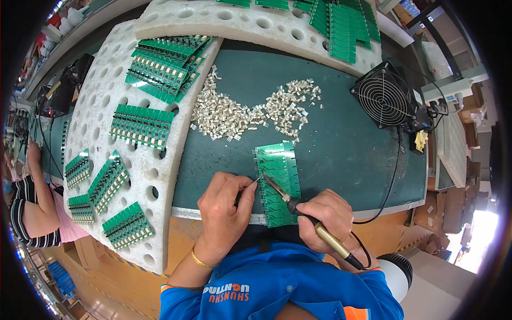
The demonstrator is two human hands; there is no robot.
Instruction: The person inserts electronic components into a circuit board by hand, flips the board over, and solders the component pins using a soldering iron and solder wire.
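My left hand (225, 208) pinches a thin solder wire (253, 183) at the left edge of a green circuit board (280, 160), which lies lengthwise near the table's front edge with small pins along its left side. My right hand (326, 216) grips a soldering iron (333, 241) with a dark and brass-coloured handle; its tip points at the board's left part, close to the wire's end. Whether tip and wire touch is too small to tell. Behind the board spreads a heap of small pale pin connectors (226, 114) on the dark green mat (208, 178).
Perforated white foam slabs (85, 128) at left and back bear several stacks of green boards (140, 125). A black fan (383, 98) stands at back right, cables trailing from beside it. A co-worker's bare arm (40, 208) shows at far left. Cardboard boxes (429, 210) sit at right.
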